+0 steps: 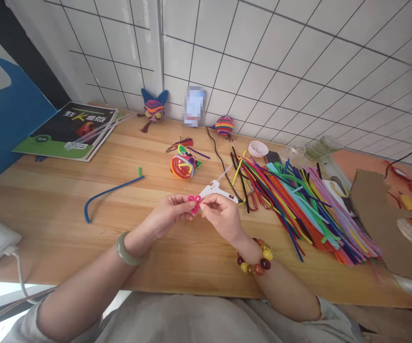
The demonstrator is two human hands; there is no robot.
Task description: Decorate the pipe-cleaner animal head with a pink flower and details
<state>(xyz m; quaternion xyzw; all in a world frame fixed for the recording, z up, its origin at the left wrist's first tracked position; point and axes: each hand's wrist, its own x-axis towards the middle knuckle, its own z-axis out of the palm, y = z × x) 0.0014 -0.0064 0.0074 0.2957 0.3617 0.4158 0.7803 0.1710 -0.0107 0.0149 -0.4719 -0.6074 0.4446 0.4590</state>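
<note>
Item, one small pink looped piece (pixel 193 199), petal-like in outline, held above the near middle of the wooden table (pixel 177 267), just in front of the white glue gun (pixel 216 190); left hand (pixel 173 210), thumb and fingers pinched together on the loops; right hand (pixel 224 216), thumb and forefinger brought together on the piece's right edge; step in hand, by judgement, shaping or fastening the loops, best done with the left pinch firm at the centre, the right fingertips bending a little at a time, loops kept even and not crushed, any wire end tucked inward, and knuckles kept clear of the glue gun's nozzle, which may be hot; containers, one shallow pink bowl (pixel 258 154), upright beyond the bundle of fuzzy stems (pixel 298 209), contents not discernible; one clear plastic tub (pixel 293 152) near it, contents too blurred to list; one greenish clear container (pixel 322 149) against the wall, contents likewise untold; the stems themselves loose on the table, in no container
</note>
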